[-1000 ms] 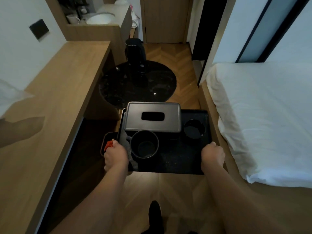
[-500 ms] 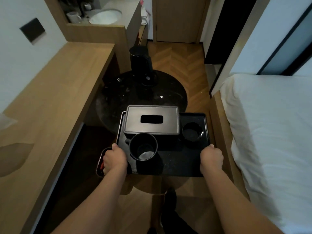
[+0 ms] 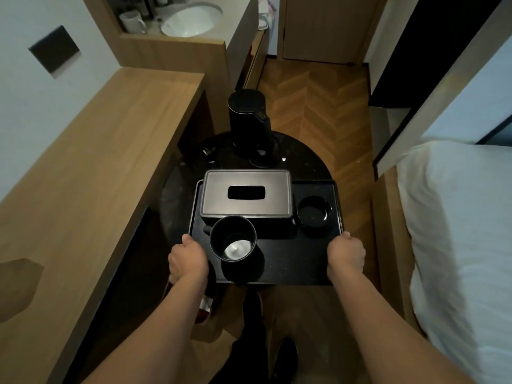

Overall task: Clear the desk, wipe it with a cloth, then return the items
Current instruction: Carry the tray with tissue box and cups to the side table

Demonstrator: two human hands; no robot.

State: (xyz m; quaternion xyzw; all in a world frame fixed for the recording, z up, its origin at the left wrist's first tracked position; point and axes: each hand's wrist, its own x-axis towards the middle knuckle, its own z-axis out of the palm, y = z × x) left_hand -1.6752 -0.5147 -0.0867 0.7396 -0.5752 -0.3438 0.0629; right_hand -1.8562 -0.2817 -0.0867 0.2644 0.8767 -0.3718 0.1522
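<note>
I carry a black tray [image 3: 291,261] with both hands above a round dark table [image 3: 302,159]. My left hand [image 3: 188,256] grips the tray's left edge and my right hand [image 3: 345,252] grips its right edge. On the tray stand a grey tissue box [image 3: 246,194], a black mug [image 3: 232,238] and a small black bowl [image 3: 314,213]. A black kettle [image 3: 248,120] sits on the table's far side. The long wooden desk [image 3: 97,167] runs along the left wall.
A bed with white sheets [image 3: 457,231] lies close on the right. A small bin with red contents [image 3: 205,306] sits on the floor under my left forearm. A sink counter [image 3: 188,20] stands at the back. Herringbone wood floor leads to a door.
I have stepped forward with the tray, so the round table and kettle are closer and the tray now hangs over the table's near edge. Both hands keep their grip.
</note>
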